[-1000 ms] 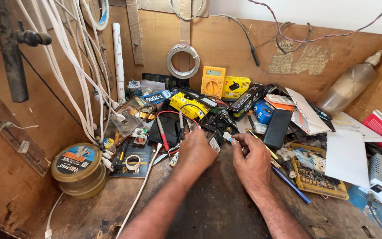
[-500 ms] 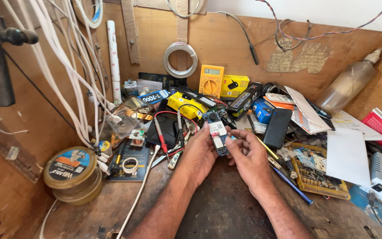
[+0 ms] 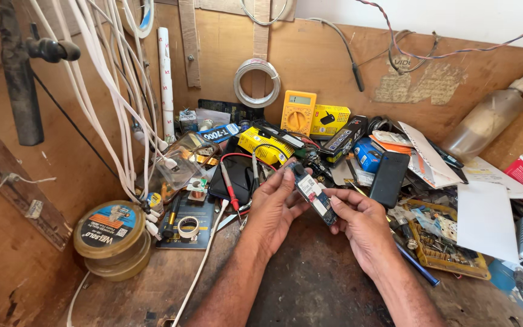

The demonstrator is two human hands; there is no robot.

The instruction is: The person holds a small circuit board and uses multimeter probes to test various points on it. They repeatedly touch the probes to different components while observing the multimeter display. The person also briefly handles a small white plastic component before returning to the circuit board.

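Over the bench [image 3: 310,284] | left hand [image 3: 272,209] and right hand [image 3: 358,221] pinch a small circuit board [image 3: 313,195] at its two ends, lifted and tilted | step: inspecting it | next calls for a steady pinch while turning it, clear of the probes [image 3: 231,191].

Both bare forearms come up from six o'clock and meet in the middle. The left hand [image 3: 273,206] is palm up, its fingers curled and pinching toward one o'clock. The right hand [image 3: 361,221] pinches toward ten o'clock, knuckles up.
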